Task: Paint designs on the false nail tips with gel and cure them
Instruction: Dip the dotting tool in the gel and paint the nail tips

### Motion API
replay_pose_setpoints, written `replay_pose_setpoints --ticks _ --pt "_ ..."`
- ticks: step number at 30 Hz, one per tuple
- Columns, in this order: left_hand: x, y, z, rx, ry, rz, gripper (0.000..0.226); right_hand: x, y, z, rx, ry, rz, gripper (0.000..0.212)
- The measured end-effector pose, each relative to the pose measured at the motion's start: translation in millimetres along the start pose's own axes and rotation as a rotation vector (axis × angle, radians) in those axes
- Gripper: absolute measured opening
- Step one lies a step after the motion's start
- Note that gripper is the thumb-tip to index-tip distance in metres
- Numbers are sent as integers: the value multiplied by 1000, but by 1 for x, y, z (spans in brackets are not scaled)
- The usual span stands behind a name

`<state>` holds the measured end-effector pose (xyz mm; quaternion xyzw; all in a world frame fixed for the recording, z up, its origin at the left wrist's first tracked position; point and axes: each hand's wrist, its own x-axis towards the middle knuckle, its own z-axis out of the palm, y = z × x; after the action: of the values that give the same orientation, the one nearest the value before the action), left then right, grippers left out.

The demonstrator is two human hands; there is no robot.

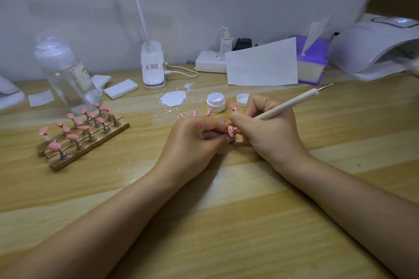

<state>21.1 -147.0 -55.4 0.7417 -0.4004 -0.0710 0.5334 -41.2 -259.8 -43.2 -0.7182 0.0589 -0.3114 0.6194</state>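
A wooden table [226, 222] runs to a white backdrop. The curing lamp [371, 50] sits far right, a clear pump bottle [68, 75] far left, and below it a wooden rack [86, 142] of plain pink tips. Mid-table the left hand [192, 142] pinches a dotted pink nail tip [230, 131]; the right hand [269, 129], touching it, grips a dotting pen [288, 104] and hides the working end. Just behind stand the open gel jar [216, 102], its lid [242, 99] and three dotted tips [195, 113]
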Motion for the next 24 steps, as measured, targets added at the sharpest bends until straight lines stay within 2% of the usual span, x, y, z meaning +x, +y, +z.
replay_pose_setpoints --ticks 12,18,24 --pt "0 1 0 20 9 0 32 0 5 0 -10 33 -6 39" --pt "0 -2 0 -15 14 -11 24 0 4 0 -9 46 -12 39" --pt "2 -4 1 -36 12 -3 16 0 3 -2 -29 194 -55 42"
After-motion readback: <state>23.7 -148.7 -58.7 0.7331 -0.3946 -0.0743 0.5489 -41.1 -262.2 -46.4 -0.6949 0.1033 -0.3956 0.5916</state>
